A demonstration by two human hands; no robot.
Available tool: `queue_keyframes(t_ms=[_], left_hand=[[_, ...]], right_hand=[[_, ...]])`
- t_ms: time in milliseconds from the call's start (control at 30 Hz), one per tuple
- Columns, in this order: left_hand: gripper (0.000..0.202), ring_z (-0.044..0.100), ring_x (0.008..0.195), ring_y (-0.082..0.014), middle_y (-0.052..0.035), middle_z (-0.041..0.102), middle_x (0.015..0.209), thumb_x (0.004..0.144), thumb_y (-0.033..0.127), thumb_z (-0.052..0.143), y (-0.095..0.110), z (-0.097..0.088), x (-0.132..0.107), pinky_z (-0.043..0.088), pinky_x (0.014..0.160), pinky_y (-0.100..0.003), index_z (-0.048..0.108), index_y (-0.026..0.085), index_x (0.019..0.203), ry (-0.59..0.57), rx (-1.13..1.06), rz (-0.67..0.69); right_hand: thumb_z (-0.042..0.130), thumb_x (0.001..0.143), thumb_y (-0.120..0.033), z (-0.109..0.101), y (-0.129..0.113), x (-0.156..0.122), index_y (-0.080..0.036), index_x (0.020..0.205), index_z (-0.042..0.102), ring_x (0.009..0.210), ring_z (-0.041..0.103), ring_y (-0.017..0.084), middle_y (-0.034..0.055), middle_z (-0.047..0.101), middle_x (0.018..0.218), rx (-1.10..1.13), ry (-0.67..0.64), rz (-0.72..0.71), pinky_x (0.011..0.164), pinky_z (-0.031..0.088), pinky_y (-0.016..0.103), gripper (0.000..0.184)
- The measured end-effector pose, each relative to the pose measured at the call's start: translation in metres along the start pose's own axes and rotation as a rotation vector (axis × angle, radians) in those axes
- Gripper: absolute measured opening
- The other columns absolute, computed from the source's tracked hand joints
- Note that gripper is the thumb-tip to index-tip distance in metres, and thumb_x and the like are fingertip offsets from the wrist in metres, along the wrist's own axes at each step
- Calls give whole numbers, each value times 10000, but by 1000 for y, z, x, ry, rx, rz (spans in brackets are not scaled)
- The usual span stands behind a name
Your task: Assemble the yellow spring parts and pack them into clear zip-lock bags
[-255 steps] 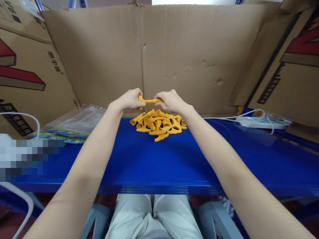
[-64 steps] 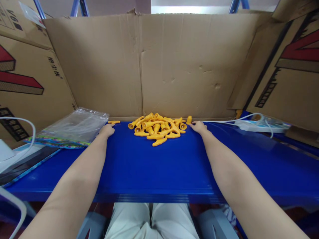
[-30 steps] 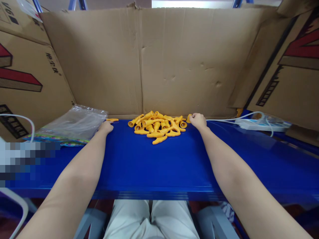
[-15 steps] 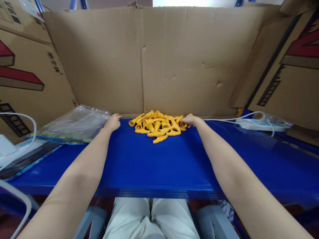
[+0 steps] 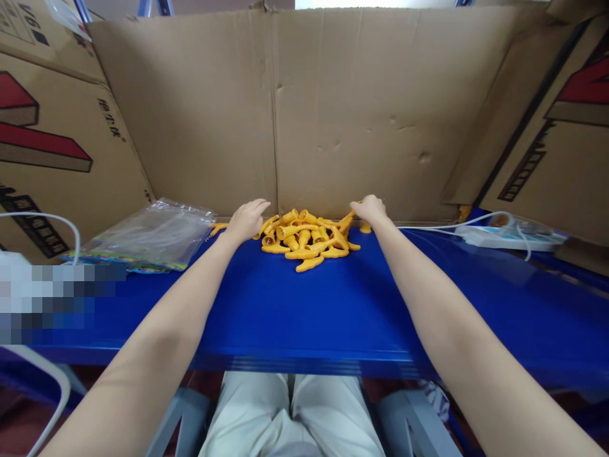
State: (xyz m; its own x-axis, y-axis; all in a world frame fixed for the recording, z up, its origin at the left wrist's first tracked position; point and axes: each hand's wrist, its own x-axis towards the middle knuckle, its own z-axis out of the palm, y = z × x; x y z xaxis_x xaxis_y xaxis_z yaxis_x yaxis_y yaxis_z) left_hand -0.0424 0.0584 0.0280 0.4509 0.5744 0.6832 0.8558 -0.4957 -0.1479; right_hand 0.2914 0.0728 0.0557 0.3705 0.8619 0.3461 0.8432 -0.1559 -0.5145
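A heap of several small yellow plastic parts (image 5: 307,238) lies at the back of the blue table (image 5: 304,311), against a cardboard wall. My left hand (image 5: 246,219) rests at the heap's left edge, fingers stretched toward the parts, holding nothing I can see. My right hand (image 5: 368,208) is at the heap's right edge, raised a little, fingers curled down over a yellow part; whether it grips it is hidden. One loose yellow part (image 5: 217,226) lies just left of my left hand, another (image 5: 365,228) below my right hand.
Clear plastic bags (image 5: 152,233) lie at the left. A white power strip with cables (image 5: 504,233) sits at the right. Cardboard walls (image 5: 361,108) enclose the back and both sides. A white cable (image 5: 52,219) curves at far left.
Both hands have moved inward from the table's sides to the edges of the heap and lifted slightly. The heap itself has barely shifted.
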Motion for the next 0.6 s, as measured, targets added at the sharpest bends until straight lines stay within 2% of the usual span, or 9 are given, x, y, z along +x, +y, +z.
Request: queue_keyframes(t_ms=[133, 233, 333, 400, 500, 600], left_hand=[[497, 459, 1227, -222, -138, 497, 1328, 822, 139, 370, 18, -7, 4, 381, 1009, -400, 437, 121, 1314, 37, -43, 63], [522, 406, 1273, -237, -155, 440, 1376, 871, 275, 401, 26, -15, 5, 359, 1017, -400, 353, 130, 1370, 66, -62, 87], [590, 381, 1288, -263, -157, 371, 1426, 870, 399, 438, 32, -19, 6, 356, 1001, -415, 308, 167, 1397, 77, -51, 104], [593, 409, 1264, -273, -157, 374, 1423, 868, 433, 440, 33, -19, 7, 370, 976, -418, 317, 185, 1393, 76, -35, 100], [500, 506, 1161, -263, -153, 504, 1303, 891, 405, 398, 33, -16, 8, 404, 921, -398, 403, 177, 1335, 71, -10, 48], [416, 585, 1008, -244, -124, 610, 1120, 877, 369, 418, 33, -13, 9, 436, 855, -366, 504, 161, 1227, 64, 17, -8]], right_hand=[[533, 762, -312, -10, -20, -9, -102, 1013, 649, 997, 593, 291, 199, 639, 1049, 73, 133, -101, 825, 452, 368, 347], [549, 766, -308, -18, -39, -19, -116, 963, 660, 932, 599, 250, 162, 658, 979, 161, 119, -280, 812, 447, 340, 297], [622, 734, -318, -26, -61, -33, -120, 936, 668, 834, 598, 196, 114, 667, 900, 262, 13, -539, 771, 455, 304, 287], [667, 706, -340, -31, -72, -43, -113, 952, 674, 755, 592, 172, 93, 668, 828, 327, -107, -671, 717, 464, 287, 335], [707, 674, -386, -36, -83, -53, -103, 978, 683, 654, 572, 144, 69, 661, 723, 393, -306, -770, 632, 460, 260, 416], [718, 657, -413, -38, -84, -59, -115, 968, 696, 645, 566, 133, 49, 665, 724, 358, -413, -806, 606, 440, 242, 432]])
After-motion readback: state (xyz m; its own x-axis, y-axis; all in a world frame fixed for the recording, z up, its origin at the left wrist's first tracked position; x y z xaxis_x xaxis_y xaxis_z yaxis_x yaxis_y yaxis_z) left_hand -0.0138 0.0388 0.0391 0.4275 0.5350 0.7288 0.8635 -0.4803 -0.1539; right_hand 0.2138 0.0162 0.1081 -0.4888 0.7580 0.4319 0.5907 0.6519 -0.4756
